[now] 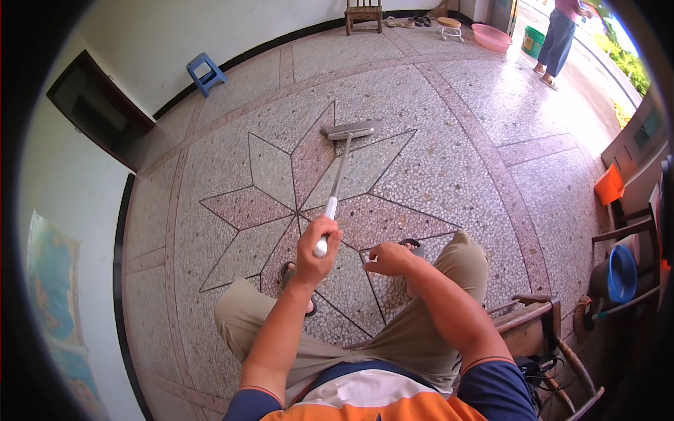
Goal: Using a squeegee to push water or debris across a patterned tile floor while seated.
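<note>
My left hand (pixel 319 244) is wrapped round the white grip of a long-handled tool that looks like a mop or broom (pixel 340 177). Its metal pole slants away from me, and its wide head, white along the bar with grey edges, rests on the floor at the middle of the star pattern. Over my right knee hovers my right hand (pixel 387 258), its fingers loosely curled with nothing seen in them. It is apart from the handle. Below the hands my sandalled feet stand on the speckled floor (pixel 421 161).
A blue stool (pixel 206 74) stands by the far left wall, a wooden chair (pixel 363 15) at the back. Near the doorway are a round stool (pixel 450 28), a pink basin (pixel 491 37), a green bucket (pixel 533 42) and a standing person (pixel 559 35). A blue basin (pixel 622 274) sits at right.
</note>
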Motion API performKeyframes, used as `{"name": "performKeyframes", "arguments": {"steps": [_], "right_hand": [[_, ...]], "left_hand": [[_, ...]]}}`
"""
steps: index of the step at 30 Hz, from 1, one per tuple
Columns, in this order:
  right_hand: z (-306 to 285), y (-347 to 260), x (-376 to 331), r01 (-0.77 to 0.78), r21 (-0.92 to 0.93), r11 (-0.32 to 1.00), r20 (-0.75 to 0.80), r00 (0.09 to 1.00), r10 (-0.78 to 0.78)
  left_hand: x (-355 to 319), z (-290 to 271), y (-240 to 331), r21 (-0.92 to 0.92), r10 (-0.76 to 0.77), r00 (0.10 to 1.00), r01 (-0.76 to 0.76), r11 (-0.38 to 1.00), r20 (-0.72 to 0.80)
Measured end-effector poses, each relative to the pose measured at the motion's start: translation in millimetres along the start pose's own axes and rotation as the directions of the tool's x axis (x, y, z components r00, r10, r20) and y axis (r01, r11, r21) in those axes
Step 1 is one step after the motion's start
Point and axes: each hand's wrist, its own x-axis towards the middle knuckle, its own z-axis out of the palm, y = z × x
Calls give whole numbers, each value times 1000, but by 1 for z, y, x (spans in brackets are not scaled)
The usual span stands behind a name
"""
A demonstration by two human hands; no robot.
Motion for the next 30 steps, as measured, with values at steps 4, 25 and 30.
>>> {"name": "performKeyframes", "arguments": {"steps": [4, 25, 30], "right_hand": [[-7, -3, -3, -51, -20, 999, 52, 997, 52], [8, 2, 1, -29, -70, 997, 28, 999, 31], [10, 0, -4, -1, -52, 999, 16, 1000, 2]], "left_hand": [[17, 15, -39, 51, -14, 999, 16, 999, -37], [-75, -130, 159, -59, 233, 917, -266, 962, -325], [-64, -134, 187, -84, 303, 820, -388, 918, -485]]}}
